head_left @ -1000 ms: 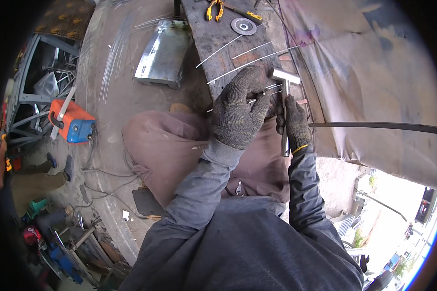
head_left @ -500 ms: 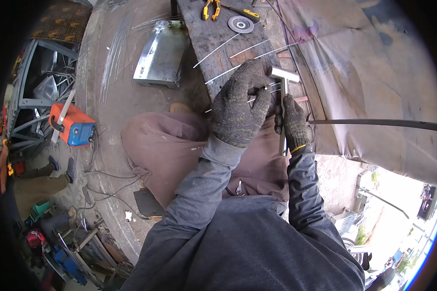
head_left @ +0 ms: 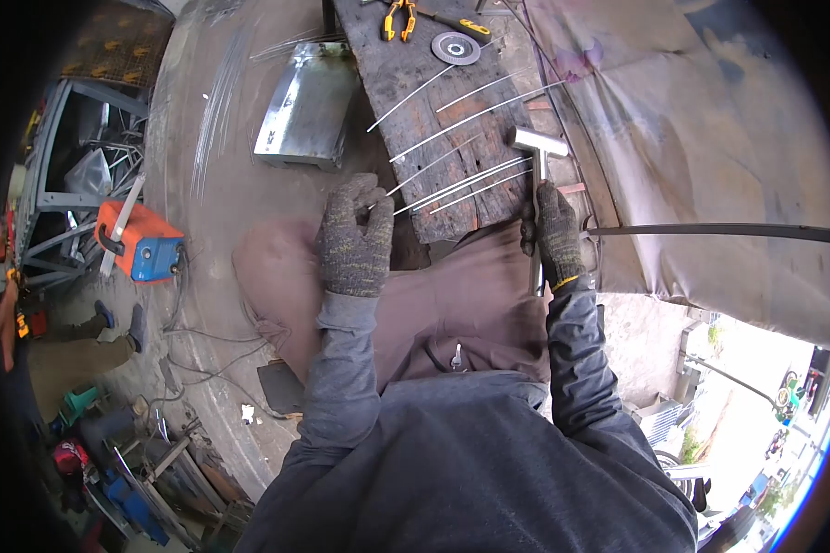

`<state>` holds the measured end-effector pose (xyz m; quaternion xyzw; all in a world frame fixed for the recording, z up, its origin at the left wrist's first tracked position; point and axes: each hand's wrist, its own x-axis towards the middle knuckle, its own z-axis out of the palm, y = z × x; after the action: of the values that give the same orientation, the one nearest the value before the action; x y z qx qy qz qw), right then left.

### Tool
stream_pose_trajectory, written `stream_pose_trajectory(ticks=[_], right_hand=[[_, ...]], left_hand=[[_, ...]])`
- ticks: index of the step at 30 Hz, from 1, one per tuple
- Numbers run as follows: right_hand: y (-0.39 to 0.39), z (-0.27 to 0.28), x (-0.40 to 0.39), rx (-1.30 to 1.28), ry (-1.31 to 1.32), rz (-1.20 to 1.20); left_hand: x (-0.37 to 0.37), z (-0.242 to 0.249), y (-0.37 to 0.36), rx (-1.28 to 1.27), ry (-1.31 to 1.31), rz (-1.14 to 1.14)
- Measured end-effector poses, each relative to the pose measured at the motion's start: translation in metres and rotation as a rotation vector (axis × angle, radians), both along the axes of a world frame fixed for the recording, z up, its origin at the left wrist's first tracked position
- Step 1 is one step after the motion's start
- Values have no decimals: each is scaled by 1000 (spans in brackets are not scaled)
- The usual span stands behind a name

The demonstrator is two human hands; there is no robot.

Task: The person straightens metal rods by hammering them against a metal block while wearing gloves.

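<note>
My left hand (head_left: 355,241), in a dark knitted glove, is closed in a pinch left of the wooden board (head_left: 489,207). Between its fingers shows the bright near end of a thin metal rod (head_left: 438,164), which slants up and right over the board. Several similar rods (head_left: 470,187) lie across the wood beside it. My right hand (head_left: 557,230), gloved too, is wrapped round the handle of a metal hammer (head_left: 538,142), whose silver head points up at the board's right edge.
Pliers (head_left: 400,18), a yellow-black handled tool (head_left: 470,25) and a grinding disc (head_left: 456,49) lie at the board's far end. A bent sheet-metal piece (head_left: 304,106) stands on the floor. An orange-blue machine (head_left: 140,238) with cables is at left, near another person's legs (head_left: 83,359).
My left hand has moved left and slightly down from over the board to beyond its left edge, uncovering the rods. My right hand and the hammer have stayed almost still.
</note>
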<state>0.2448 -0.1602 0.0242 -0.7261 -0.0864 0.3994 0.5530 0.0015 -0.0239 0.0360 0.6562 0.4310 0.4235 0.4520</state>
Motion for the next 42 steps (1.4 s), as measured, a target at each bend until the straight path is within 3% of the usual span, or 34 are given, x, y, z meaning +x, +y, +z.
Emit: stream_pose_trajectory(ticks=[7,11,12,15,21,23,28,31,34,38,39,40,41,42], right_hand=[[6,21,-20,-66,-230,84],[10,39,-31,80,-346,128],[14,36,-27,123,-536,175],[21,40,-27,233,-754,238],[24,33,-33,131,-1018,326],[22,35,-31,-183,-1119,524],[22,18,-26,120,-1031,349],[20,17,-25,15,-1143,413],[20,21,-26,-90,-1052,449],[19,6,-23,79,-992,296],[19,3,-23,80,-992,294],[17,-1,-24,24,-863,235],[14,-4,-26,-32,-734,177],[20,20,-29,-194,-394,161]], left_hand=[[-17,-24,10,24,336,-15],[-17,-33,9,133,296,-14],[-17,-33,9,98,266,-29],[-17,-33,10,59,276,-49],[-17,-41,8,112,286,-42],[-17,-42,9,125,292,-39],[-17,-44,9,61,272,-51],[-18,-43,10,94,334,-60],[-15,-38,10,44,375,-60],[-15,-36,9,73,335,-43],[-12,-32,9,4,179,-5],[-11,-28,8,-67,26,31],[-8,-24,5,-71,29,28],[1,0,0,-92,-154,32]])
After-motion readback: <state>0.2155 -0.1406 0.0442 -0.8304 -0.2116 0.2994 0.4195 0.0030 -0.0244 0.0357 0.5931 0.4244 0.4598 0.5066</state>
